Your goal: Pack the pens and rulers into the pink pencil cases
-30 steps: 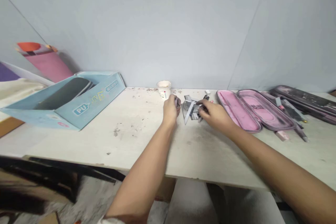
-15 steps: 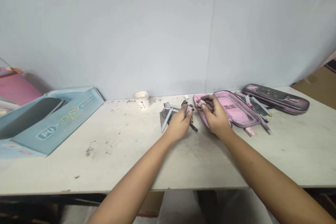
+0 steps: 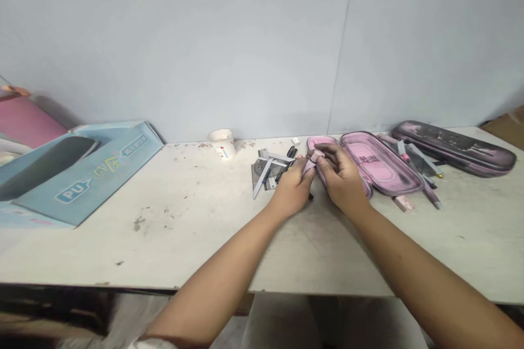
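My left hand (image 3: 292, 188) is closed around a small pale pink piece (image 3: 310, 166). My right hand (image 3: 341, 174) pinches a second pinkish bit (image 3: 319, 155) against its end; blur hides what kind of thing these are. Behind the right hand lies an opened pink pencil case (image 3: 382, 166) with dark smudges, partly covered by that hand. Left of the hands rests a jumble of rulers (image 3: 262, 177) and dark pens (image 3: 291, 152). A pink-and-white block (image 3: 403, 203) lies by the case's front edge.
A white paper cup (image 3: 223, 144) stands near the wall. A blue box (image 3: 98, 174) with a dark object inside fills the left side. At right lie a closed dark pencil case (image 3: 454, 148), pens (image 3: 433, 196) and rulers (image 3: 423, 159). A small white block (image 3: 295, 142) sits at the back.
My hands have come together, so the two pinkish pieces they held apart now meet. The view has shifted slightly; the things on the table look otherwise unmoved.
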A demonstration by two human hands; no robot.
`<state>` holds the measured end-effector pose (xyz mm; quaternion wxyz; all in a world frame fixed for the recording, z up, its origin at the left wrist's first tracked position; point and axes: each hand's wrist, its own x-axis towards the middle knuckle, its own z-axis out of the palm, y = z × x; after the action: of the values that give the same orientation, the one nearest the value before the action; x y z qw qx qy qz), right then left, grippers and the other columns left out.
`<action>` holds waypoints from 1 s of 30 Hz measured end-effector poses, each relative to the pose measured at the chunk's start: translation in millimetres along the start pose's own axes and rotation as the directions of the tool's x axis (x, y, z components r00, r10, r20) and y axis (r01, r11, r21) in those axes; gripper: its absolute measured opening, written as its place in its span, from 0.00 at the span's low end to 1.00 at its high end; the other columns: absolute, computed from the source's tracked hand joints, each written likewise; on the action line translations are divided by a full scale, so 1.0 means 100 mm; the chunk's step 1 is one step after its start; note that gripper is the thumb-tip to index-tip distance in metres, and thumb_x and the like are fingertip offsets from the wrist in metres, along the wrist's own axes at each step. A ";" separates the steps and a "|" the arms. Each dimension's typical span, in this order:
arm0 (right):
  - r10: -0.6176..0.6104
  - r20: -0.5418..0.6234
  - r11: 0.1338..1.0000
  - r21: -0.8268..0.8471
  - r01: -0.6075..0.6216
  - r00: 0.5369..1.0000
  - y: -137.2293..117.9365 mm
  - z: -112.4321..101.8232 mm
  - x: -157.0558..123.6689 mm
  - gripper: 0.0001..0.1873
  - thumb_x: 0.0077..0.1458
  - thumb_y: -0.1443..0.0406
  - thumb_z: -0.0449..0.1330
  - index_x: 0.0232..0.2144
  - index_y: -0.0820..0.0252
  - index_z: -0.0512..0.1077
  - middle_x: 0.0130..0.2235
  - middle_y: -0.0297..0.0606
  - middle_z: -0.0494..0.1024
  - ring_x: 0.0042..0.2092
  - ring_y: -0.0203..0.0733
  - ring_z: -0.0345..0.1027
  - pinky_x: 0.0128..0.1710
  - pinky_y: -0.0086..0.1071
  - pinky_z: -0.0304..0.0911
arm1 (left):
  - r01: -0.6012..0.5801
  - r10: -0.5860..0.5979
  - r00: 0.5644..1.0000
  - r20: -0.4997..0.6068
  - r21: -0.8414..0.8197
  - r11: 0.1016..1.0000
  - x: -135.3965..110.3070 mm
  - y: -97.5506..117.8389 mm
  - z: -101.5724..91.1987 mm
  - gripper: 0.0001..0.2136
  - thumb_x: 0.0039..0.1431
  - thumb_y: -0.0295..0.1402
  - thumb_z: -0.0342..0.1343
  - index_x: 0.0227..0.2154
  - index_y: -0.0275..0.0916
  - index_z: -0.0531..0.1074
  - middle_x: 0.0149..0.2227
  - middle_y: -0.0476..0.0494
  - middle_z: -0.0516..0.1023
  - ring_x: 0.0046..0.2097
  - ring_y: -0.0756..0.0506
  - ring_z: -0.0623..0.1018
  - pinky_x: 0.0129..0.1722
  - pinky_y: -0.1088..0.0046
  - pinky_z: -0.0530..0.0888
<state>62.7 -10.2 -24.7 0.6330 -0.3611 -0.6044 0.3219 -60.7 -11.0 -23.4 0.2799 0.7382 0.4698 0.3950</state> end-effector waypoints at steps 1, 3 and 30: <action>0.007 0.009 1.000 -0.010 -0.007 1.000 0.00 0.00 -0.01 0.12 0.53 0.62 0.54 0.41 0.55 0.66 0.42 0.37 0.74 0.46 0.38 0.68 0.48 0.37 0.63 | -0.001 0.001 1.000 0.006 0.006 1.000 -0.02 -0.01 0.00 0.17 0.60 0.36 0.43 0.50 0.37 0.63 0.38 0.42 0.74 0.42 0.45 0.72 0.44 0.67 0.67; 0.023 0.019 1.000 -0.022 -0.023 1.000 -0.01 0.00 -0.01 0.11 0.53 0.62 0.55 0.41 0.55 0.67 0.41 0.37 0.75 0.45 0.39 0.68 0.47 0.36 0.63 | -0.023 0.022 1.000 0.022 0.030 0.999 -0.04 -0.03 -0.01 0.18 0.60 0.37 0.41 0.52 0.37 0.61 0.36 0.42 0.74 0.40 0.45 0.73 0.43 0.67 0.67; -0.003 -0.009 0.998 -0.063 0.002 1.000 0.00 0.03 -0.10 0.08 0.53 0.58 0.55 0.33 0.55 0.62 0.39 0.37 0.75 0.43 0.39 0.69 0.42 0.36 0.65 | -0.066 0.061 0.997 0.048 0.131 0.989 -0.10 -0.04 -0.06 0.15 0.61 0.35 0.40 0.48 0.38 0.61 0.39 0.42 0.73 0.40 0.45 0.73 0.40 0.69 0.67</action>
<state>58.8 -18.5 -30.4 0.6243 -0.3814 -0.6119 0.3005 -69.7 -18.0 -26.6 0.2278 0.7782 0.4649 0.3555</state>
